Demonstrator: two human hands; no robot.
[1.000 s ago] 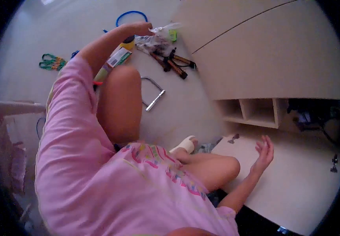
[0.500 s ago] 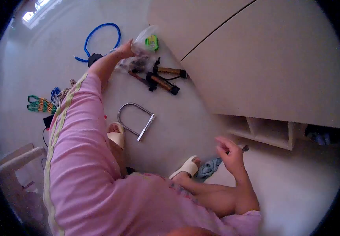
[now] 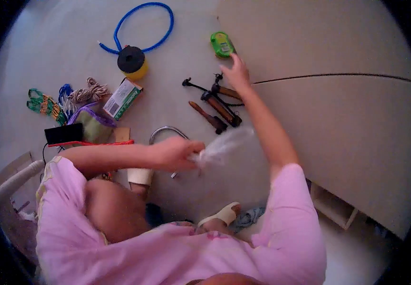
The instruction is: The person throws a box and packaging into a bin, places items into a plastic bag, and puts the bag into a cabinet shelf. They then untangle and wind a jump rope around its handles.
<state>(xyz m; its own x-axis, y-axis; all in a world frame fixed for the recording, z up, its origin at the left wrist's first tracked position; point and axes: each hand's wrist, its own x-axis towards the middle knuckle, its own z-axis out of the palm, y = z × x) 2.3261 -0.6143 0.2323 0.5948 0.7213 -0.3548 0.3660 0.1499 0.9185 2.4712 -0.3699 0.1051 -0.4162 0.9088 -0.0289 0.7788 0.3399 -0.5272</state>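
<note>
Gripping a plastic bag (image 3: 222,148) and reaching to a green tape measure (image 3: 221,44)

The left hand (image 3: 177,153) is closed around one end of the bag, on the near side of the brown rods (image 3: 222,108), and the bag's loose end (blurred and see-through) fans out toward the right. Beyond the rods, farther from the person, the tape measure lies on the floor. The right hand (image 3: 238,75) is just past the rods' far end, thumb and fingers parted, its fingertips at the near end of the tape measure; whether they touch it I cannot tell, and the hand has hold of nothing that shows.

Left of the rods and a little nearer the person is a metal hoop (image 3: 167,128), partly hidden by the left hand. Farther left of the rods are a small box (image 3: 122,99) and a beige rope (image 3: 89,91). Beyond the box, left of the rods, stands a yellow tub (image 3: 139,71) with a blue hose (image 3: 172,23) looped behind it.
</note>
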